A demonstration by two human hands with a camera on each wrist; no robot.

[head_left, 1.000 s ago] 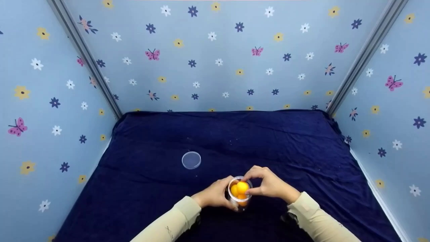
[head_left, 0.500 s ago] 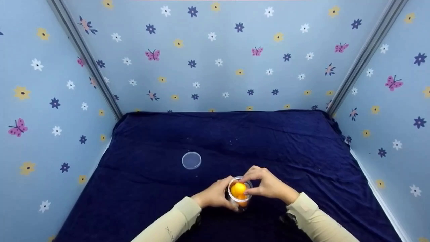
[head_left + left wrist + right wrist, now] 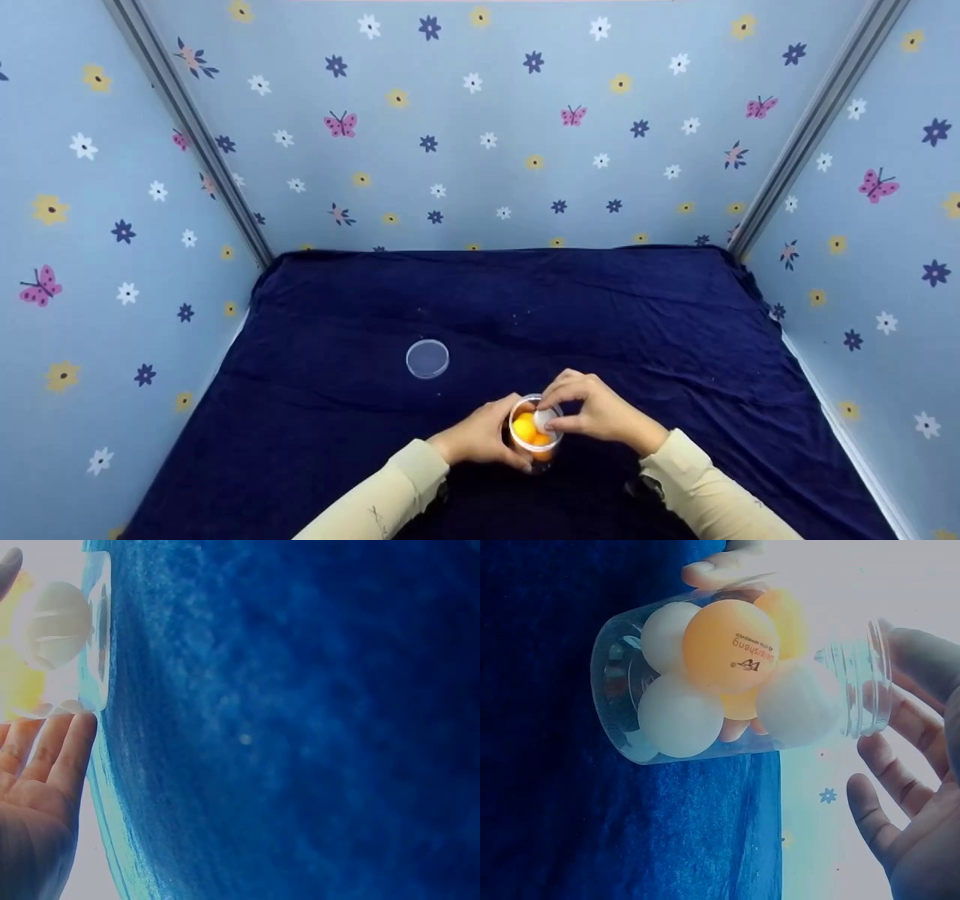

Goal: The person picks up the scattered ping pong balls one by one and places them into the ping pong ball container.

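Observation:
My left hand (image 3: 480,433) grips a clear plastic jar (image 3: 622,720) round its side. Inside are several orange and white table tennis balls; an orange ball (image 3: 731,645) with print faces the right wrist camera. My right hand (image 3: 606,414) is at the jar's mouth, thumb and forefinger spread over the threaded neck (image 3: 866,716) and its other fingers loosely extended. Just below the neck lies a white ball (image 3: 799,703), with a small gap between it and the fingertip. In the left wrist view, left fingers (image 3: 71,754) lie against the jar wall.
A clear round lid (image 3: 427,359) lies on the dark blue cloth (image 3: 360,300), ahead and left of the jar. Flower-patterned walls (image 3: 480,172) close off the back and both sides, with grey metal posts (image 3: 196,135) in the corners.
The orange ball that was between my right fingertips has dropped leftward into the jar, and a white ball now shows under those fingers. The left hand and lid have stayed in place.

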